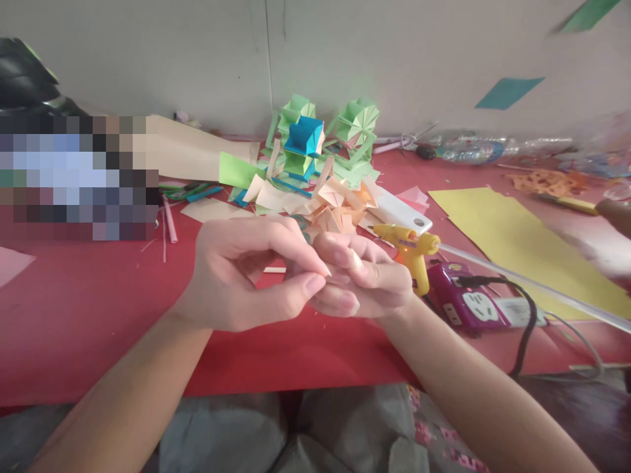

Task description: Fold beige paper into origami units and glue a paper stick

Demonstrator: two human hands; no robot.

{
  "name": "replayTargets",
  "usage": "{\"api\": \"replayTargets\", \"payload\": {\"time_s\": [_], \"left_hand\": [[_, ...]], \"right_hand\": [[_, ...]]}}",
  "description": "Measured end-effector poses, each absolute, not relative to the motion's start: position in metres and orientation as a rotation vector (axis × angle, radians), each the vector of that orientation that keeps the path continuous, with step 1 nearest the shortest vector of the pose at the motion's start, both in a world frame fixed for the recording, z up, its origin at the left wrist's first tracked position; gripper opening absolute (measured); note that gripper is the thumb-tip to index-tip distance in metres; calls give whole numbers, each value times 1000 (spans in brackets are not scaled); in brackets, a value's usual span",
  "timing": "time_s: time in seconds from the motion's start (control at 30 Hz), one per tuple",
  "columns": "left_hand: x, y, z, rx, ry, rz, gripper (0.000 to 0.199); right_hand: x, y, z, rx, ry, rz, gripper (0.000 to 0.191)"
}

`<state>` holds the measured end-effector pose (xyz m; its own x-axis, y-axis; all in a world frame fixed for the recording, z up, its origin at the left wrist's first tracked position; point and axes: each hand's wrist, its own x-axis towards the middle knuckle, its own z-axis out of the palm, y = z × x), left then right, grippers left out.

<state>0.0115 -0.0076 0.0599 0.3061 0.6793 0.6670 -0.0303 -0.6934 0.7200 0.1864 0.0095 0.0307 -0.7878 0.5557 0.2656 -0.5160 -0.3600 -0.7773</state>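
Observation:
Over the red table (123,289), my left hand (251,276) has its thumb and forefinger pinched together, with the tips touching the fingers of my right hand (365,279). My right hand is curled, its thumb pressed against the fingers. Anything between the fingertips is too small or hidden to make out. Just behind the hands lies a heap of folded peach paper pieces (338,203). A yellow hot glue gun (419,263) with a long clear glue stick (532,286) rests right beside my right hand.
Green folded-paper forms (357,125) and a blue one (303,136) stand by the wall. At right are a purple power strip (456,315) with a black cable, a yellow sheet (513,236), a plastic bottle (473,148) and part of another person's hand (616,215).

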Motion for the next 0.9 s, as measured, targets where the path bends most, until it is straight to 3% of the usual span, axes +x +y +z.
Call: {"api": "replayTargets", "payload": {"time_s": [0.43, 0.9], "left_hand": [[16, -8, 57, 1901, 677, 1502, 5], [18, -2, 52, 1956, 697, 1656, 12]], "right_hand": [[179, 11, 23, -161, -1123, 1921, 18], [183, 12, 29, -415, -1128, 1848, 24]]}}
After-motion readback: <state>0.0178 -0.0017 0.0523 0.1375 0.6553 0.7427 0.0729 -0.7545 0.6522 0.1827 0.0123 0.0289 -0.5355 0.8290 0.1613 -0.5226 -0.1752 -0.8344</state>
